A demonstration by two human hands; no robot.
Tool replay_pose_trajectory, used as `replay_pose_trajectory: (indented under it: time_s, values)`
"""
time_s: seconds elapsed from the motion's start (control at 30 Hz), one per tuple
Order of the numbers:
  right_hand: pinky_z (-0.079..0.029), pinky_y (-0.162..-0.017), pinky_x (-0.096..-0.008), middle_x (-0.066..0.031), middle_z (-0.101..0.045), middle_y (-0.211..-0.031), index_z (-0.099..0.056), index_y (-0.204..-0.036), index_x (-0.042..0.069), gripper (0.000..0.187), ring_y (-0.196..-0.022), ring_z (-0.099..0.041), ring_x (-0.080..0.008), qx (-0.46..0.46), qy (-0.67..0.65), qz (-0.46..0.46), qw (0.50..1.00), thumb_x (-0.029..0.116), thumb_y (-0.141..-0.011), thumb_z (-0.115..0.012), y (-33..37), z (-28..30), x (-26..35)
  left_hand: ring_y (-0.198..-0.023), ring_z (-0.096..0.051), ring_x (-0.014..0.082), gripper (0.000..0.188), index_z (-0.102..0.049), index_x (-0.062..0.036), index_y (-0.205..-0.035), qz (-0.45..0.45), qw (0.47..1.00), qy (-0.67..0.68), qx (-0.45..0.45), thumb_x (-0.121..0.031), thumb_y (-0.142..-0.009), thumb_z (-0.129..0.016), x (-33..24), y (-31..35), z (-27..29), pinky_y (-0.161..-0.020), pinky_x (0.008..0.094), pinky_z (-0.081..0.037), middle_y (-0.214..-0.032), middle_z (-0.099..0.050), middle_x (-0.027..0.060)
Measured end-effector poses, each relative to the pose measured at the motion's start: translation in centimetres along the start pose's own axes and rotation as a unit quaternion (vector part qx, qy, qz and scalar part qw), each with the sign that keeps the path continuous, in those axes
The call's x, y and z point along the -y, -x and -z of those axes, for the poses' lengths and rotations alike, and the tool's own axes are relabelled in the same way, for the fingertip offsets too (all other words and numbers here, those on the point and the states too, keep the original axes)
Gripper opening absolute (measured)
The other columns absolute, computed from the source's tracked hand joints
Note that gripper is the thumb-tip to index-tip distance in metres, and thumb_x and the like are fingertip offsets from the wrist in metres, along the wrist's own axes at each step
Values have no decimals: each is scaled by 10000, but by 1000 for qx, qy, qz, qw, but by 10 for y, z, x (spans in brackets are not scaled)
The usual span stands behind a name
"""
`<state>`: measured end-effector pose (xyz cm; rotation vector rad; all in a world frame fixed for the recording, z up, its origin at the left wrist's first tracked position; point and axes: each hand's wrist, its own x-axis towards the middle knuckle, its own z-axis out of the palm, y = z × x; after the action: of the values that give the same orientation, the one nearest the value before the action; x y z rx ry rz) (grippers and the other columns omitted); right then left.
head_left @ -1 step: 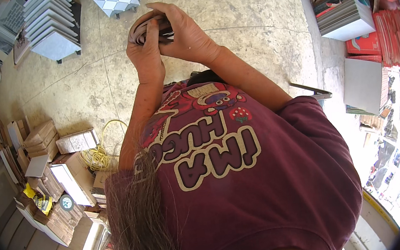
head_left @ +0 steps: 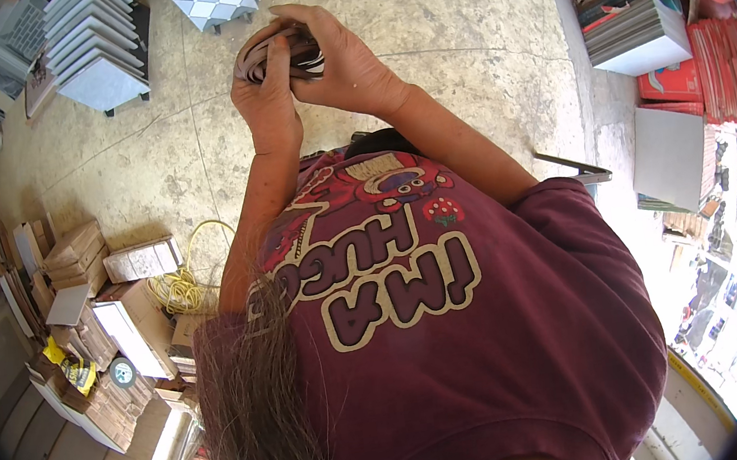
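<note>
Head view: 2 hands are visible. The left hand (head_left: 267, 112) and right hand (head_left: 349, 70) are partly closed, fingers curled around 1 brown-grey coil (head_left: 252, 63) held between them. Beyond the hands stands 1 diamond-patterned panel (head_left: 214, 4). To their left is 1 tile rack (head_left: 102, 83); behind-left lies 1 yellow cord (head_left: 178, 293).

Strong light is entering from right, blowing out the lower-right background (head_left: 640, 263); concrete floor (head_left: 473, 27) is reading bright; fisheye rim is bending lines, vignetting black.
</note>
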<state>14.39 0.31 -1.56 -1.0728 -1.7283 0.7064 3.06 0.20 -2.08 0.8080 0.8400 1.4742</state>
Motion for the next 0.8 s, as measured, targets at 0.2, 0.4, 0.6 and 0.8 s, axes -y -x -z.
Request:
replay_pose_trajectory:
  time_s: [0.2,0.4,0.6,0.8]
  values:
    - [-437,-933,-300,-96,-567,-1124,-390,-1320,74,592,-1078,-546,-161,61,-186,-59,979,-21,-779,-613,4,15,-2,-788,-657,150,156,-609,12,-1017,-20,1000,1,-6,-62,-881,-596,-4,-1,7,-661,229,-532,-963,-669,113]
    - [-462,-866,-291,-96,-588,-1045,-461,-1250,47,456,-1004,-572,-147,7,-240,-115,964,22,-815,-595,7,11,-8,-784,-662,153,149,-599,4,-1016,-16,1000,5,13,-65,-883,-593,-6,0,6,-540,202,-520,-1002,-665,133]
    - [-510,-699,-301,-84,-621,-880,-628,-993,52,207,-778,-630,-185,-134,-83,-30,987,122,-798,-639,4,6,-13,-782,-662,151,138,-597,10,-999,-29,999,-27,9,-53,-876,-598,-10,0,7,-552,201,-526,-1038,-656,153]
    - [-484,-611,-311,-70,-613,-835,-653,-846,71,100,-673,-604,-219,-107,45,-93,989,157,-795,-651,4,15,0,-862,-624,114,145,-599,15,-996,-52,995,-83,23,-11,-854,-613,-6,1,10,-713,193,-509,-1080,-645,142]
